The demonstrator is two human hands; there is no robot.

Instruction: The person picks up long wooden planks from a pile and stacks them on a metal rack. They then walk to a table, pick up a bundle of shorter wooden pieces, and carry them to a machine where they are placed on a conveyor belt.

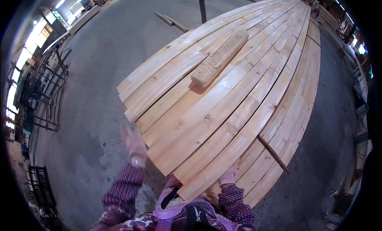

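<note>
Long, pale wooden planks (pixel 223 107) lie side by side in a layer that runs from close in front of me to the far right. My left hand (pixel 134 142) is beside the near left corner of this layer, its fingers smeared by motion; whether it touches a plank end I cannot tell. At the near right edge is my right hand (pixel 228 177), partly covered by the outermost plank, with its fingers hidden. A thick, rough wooden block (pixel 220 59) rests on top of the planks, lengthwise along them.
A lower layer of planks (pixel 296 139) shows on the right, with a thin wooden strip (pixel 273 153) sticking out between layers. A dark post (pixel 202 8) stands by the far left side. Loose boards (pixel 169 20) lie on the concrete floor, and metal racks (pixel 49 91) line the left.
</note>
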